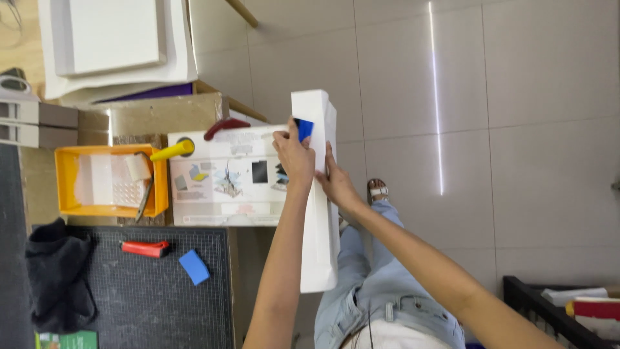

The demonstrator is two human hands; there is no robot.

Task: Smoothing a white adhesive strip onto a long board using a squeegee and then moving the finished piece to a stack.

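Head view: yellow tray [64, 181] beside printed box [223, 178].

The left hand [294, 155] covers most of the blue scraper [305, 128]. The right hand's [336, 184] palm lies hidden behind the white panel [318, 194]. At the bench's near corner, a green booklet [68, 340] is cut off by the picture's edge.

White flat panel [320, 220]: long, narrow, seen nearly edge-on, running from upper centre of the frame down to lower centre, held off the tabletop. Plain white faces, no visible marks. Small blue scraper [305, 129]: flat, rectangular, pressed against the panel's left face near its upper end, partly hidden by fingers.
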